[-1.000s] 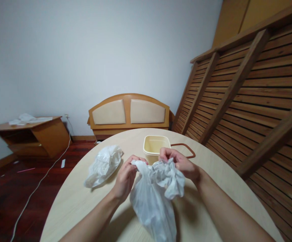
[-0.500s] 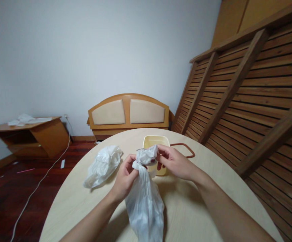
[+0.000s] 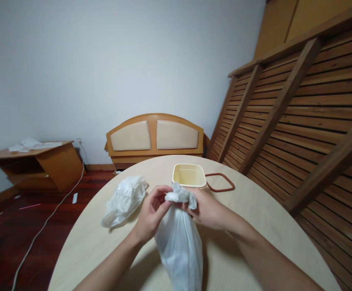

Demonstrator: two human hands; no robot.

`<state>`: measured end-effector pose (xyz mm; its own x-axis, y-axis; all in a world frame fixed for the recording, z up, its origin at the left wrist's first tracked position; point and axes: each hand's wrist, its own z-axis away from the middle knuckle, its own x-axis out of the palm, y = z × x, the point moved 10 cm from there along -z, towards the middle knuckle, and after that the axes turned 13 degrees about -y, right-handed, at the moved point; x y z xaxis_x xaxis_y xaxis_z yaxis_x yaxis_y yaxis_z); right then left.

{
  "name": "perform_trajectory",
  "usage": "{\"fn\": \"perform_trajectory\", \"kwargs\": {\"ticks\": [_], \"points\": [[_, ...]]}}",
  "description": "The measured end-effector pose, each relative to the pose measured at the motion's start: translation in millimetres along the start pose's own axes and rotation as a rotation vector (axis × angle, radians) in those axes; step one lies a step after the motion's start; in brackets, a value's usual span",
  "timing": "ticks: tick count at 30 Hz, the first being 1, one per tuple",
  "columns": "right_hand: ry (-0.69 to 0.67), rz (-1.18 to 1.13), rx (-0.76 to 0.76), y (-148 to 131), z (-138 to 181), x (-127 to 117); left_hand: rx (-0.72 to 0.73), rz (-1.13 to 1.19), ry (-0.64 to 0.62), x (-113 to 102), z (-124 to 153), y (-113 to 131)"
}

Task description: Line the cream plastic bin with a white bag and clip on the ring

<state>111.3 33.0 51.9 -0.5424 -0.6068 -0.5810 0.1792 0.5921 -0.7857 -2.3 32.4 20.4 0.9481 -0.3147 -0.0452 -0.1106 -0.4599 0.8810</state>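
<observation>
A white plastic bag [image 3: 180,246] hangs over the round table [image 3: 255,226] in front of me, its top gathered into a crumpled knot. My left hand [image 3: 150,212] pinches the bag's neck from the left. My right hand [image 3: 206,208] is closed around the bunched top from the right. Both hands sit close together just in front of a cream plastic tub [image 3: 189,176].
A second crumpled white bag [image 3: 124,199] lies on the table to the left. A brown ring-shaped handle [image 3: 221,182] lies beside the tub. A slatted wooden frame [image 3: 300,121] leans at the right; a headboard [image 3: 154,137] and low cabinet [image 3: 33,163] stand by the wall.
The bag's open, spread top has been bunched together into a tight neck. My right hand moved left toward my left hand and both dropped slightly toward the table.
</observation>
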Motion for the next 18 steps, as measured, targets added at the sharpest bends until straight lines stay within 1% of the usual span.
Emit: {"fn": "perform_trajectory", "kwargs": {"ticks": [2,7,10,13,15,16,18], "points": [[0.109,0.003,-0.011,-12,8,-20,0.015,0.07,0.019,-7,1,-1],[0.559,0.013,-0.003,-43,35,-90,-0.057,0.241,0.121,-25,2,-27],[0.721,0.002,-0.026,-60,34,-126,-0.119,0.209,0.164,-26,5,-38],[0.892,0.181,-0.148,-91,32,-160,-0.15,0.117,0.164,-20,8,-40],[0.952,0.357,-0.288,-113,28,-173,-0.169,0.082,0.157,-16,10,-42],[0.965,0.412,-0.345,-119,26,-177,-0.183,0.076,0.154,-15,11,-44],[0.976,0.437,-0.399,-116,20,-184,-0.212,0.076,0.154,-15,12,-51]]}}
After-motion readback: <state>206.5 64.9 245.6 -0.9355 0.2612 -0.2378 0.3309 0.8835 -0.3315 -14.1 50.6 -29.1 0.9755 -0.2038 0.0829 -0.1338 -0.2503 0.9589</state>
